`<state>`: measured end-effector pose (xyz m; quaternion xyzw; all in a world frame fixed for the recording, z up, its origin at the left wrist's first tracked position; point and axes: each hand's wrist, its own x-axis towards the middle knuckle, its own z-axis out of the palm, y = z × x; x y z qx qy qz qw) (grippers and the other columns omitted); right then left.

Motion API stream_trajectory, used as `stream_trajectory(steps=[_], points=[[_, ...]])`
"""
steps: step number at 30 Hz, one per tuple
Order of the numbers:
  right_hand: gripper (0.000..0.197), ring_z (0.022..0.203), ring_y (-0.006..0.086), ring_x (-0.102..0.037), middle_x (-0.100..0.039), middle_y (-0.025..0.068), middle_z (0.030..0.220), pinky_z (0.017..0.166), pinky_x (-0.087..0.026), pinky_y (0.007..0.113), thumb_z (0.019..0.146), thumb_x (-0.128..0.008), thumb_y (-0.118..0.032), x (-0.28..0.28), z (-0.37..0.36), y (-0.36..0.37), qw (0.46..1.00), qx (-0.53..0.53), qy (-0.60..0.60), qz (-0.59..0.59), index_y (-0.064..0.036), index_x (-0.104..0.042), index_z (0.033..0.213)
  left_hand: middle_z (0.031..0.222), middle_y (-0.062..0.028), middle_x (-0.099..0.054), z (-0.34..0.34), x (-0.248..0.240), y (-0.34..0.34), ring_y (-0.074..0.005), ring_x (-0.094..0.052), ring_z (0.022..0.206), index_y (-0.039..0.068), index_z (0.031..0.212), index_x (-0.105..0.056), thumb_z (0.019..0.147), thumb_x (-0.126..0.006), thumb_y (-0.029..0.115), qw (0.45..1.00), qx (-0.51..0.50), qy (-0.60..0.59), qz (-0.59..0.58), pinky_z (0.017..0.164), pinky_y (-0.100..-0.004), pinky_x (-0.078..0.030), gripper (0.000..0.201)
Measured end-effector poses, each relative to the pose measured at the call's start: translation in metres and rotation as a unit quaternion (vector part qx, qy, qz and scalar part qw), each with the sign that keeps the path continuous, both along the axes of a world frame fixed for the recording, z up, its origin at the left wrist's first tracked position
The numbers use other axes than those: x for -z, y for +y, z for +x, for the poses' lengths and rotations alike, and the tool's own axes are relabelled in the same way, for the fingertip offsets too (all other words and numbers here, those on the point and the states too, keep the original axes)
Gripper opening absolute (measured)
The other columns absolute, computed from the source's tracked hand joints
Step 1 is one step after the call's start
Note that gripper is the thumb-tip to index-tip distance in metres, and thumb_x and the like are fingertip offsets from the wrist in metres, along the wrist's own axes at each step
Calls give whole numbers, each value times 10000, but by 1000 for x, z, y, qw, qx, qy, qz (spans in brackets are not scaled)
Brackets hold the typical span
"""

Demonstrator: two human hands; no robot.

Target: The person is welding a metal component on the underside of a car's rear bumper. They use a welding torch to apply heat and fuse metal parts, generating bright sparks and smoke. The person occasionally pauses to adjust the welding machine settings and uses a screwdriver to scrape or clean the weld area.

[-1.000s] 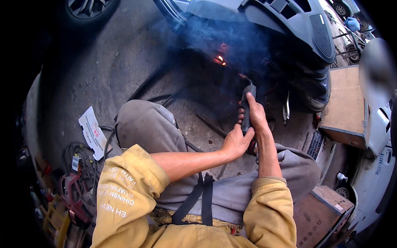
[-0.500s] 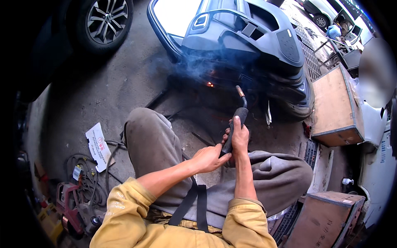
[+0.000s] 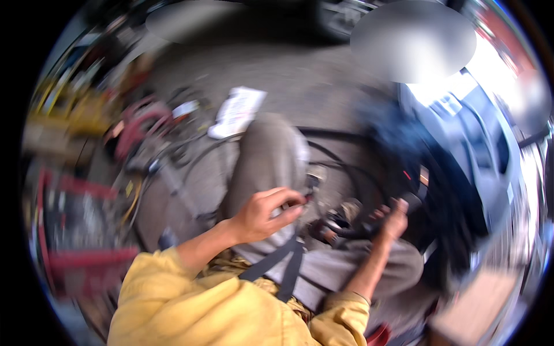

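Motion blurs much of the view. My right hand (image 3: 395, 220) is closed round the dark handle of a welding torch (image 3: 411, 202), off to the right. Its copper-coloured tip shows faintly beside a car door (image 3: 470, 124) with a grey-blue inner panel. A small red glow and bluish smoke (image 3: 392, 130) are at the door's dark lower edge. My left hand (image 3: 265, 214) is raised over my lap, thumb and curled fingers apart, with nothing visible between them. It is nearest my bent left knee (image 3: 268, 144) in grey trousers.
Dark cables (image 3: 340, 158) loop over the floor past my knees. A white printed sheet (image 3: 239, 111) lies beyond the left knee. At left are a red tool (image 3: 144, 124) and a red-framed case (image 3: 86, 256). A wooden box (image 3: 479, 303) stands at lower right.
The view has swung left, so the door now appears farther right. My left hand has come off the torch and moved left; my right hand still grips it.
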<state>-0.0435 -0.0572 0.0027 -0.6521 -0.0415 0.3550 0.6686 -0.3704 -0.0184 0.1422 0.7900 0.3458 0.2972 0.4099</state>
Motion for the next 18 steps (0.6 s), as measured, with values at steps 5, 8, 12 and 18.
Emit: stream_trajectory(steps=[5,8,12,18], points=[[487,489,146,-488,-493,45,695,431,-428,297,975,-572,-471,-61,21,56,982,-64,-167,66,1,-596,1093,842,-99,-647,-72,-17,10,-180,-648,771,-15,956,-634,950,-632,115,967,-202,-92,122,704,-320,-512,130],[477,535,121,-468,-474,16,730,469,-412,278,958,-590,-490,-83,44,72,987,-53,-118,91,-45,-584,1130,838,-67,-648,-108,-14,23,-129,-613,769,-14,968,-635,958,-638,168,938,-324,-76,96,702,-288,-493,182],[419,565,114,-441,-460,-17,711,502,-401,257,937,-612,-510,-83,53,86,997,-33,-29,63,-118,-590,1083,949,-60,-674,-176,30,63,-107,-620,836,-23,1050,-637,954,-605,129,911,-409,-50,7,721,-282,-512,183],[702,1040,282,-579,-588,120,1210,902,-456,716,845,-687,-521,-9,159,122,999,-40,20,-7,-26,-458,1288,974,-81,-676,-323,136,183,-141,-643,868,0,1072,-642,909,-622,83,855,-514,31,67,738,-288,-524,185]])
